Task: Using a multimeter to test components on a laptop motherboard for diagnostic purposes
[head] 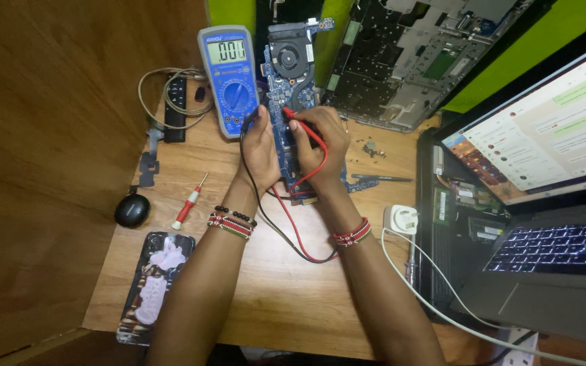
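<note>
The left hand [260, 146] pinches a black probe and the right hand [320, 139] pinches a red probe [304, 128], both tips on the blue board [286, 88] in the middle. The meter [230, 78] at far left is already on; testing is under way.

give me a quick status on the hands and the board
Left hand holds black probe, right hand holds red probe. Both tips on blue circuit board. Meter stands beside it. Nothing blocking.

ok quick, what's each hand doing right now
Left hand: closed on the black probe, tip at the blue circuit board.
Right hand: closed on the red probe, on the same board.
</note>
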